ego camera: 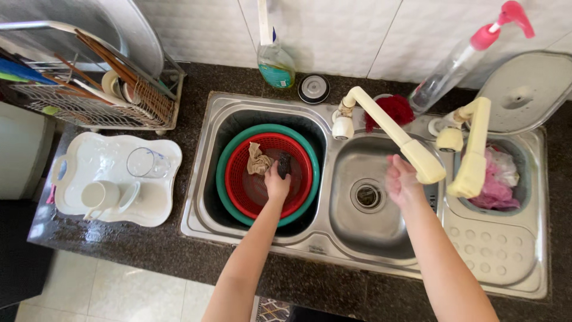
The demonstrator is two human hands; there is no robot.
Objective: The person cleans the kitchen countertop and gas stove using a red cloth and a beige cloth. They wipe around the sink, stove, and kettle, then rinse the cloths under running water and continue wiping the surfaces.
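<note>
My left hand (276,185) reaches into a red plastic basket (298,200) that sits inside a green basin (223,176) in the left sink bowl. Its fingers close on a dark scrubbing pad (285,163). A crumpled beige cloth (257,160) lies beside it in the basket. My right hand (403,180) hovers blurred over the middle sink bowl (363,173), fingers apart, just under the spout of a cream swivel tap (393,131). It holds nothing.
A second cream tap (473,149) hangs over a small right bowl with pink cloth (497,176). A white tray (113,179) with a cup and glass sits left, under a dish rack (89,83). A soap bottle (276,62), spray bottle (465,53) and metal lid (527,89) stand behind.
</note>
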